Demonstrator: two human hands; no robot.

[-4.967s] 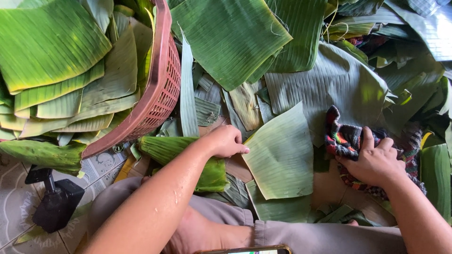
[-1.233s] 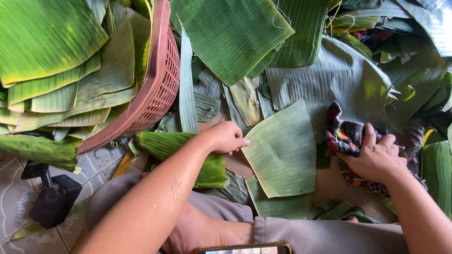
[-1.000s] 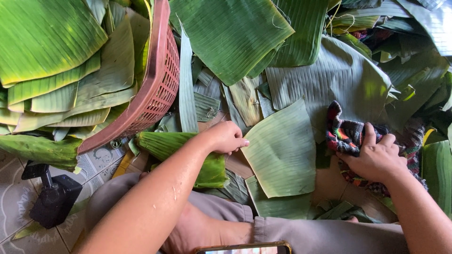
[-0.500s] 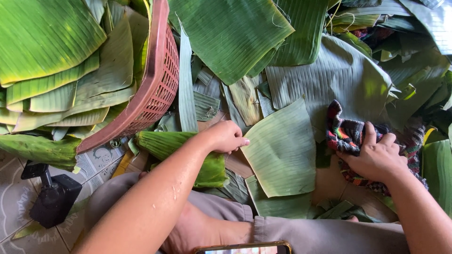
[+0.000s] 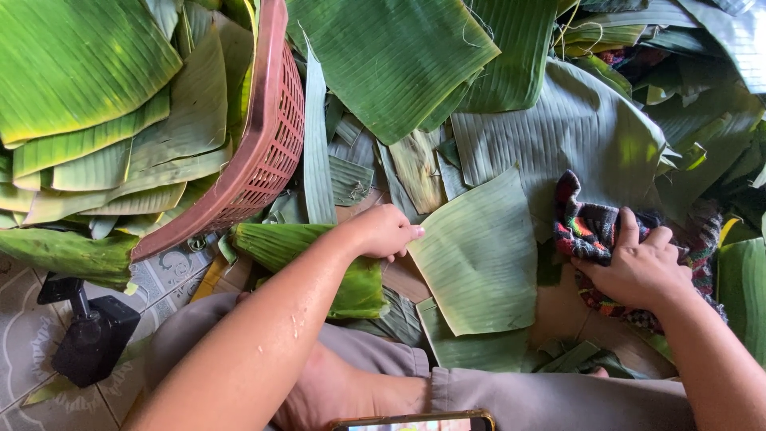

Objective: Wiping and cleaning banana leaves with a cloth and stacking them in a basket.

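Left hand (image 5: 384,231) w/ curled fingers pins the ribbed, squarish banana leaf (image 5: 481,255) by its edge; right hand (image 5: 634,267) grips a bunched multicolour woven cloth (image 5: 590,227), pink mesh basket (image 5: 267,152) nearby.

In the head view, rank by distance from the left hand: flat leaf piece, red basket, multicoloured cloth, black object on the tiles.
From the left hand:
1. Flat leaf piece, touching its fingertips.
2. Red basket, upper left.
3. Multicoloured cloth, under the right hand.
4. Black object, far lower left.

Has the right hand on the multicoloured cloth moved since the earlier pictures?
No. The right hand rests on the cloth in the same place beside the flat leaf piece.
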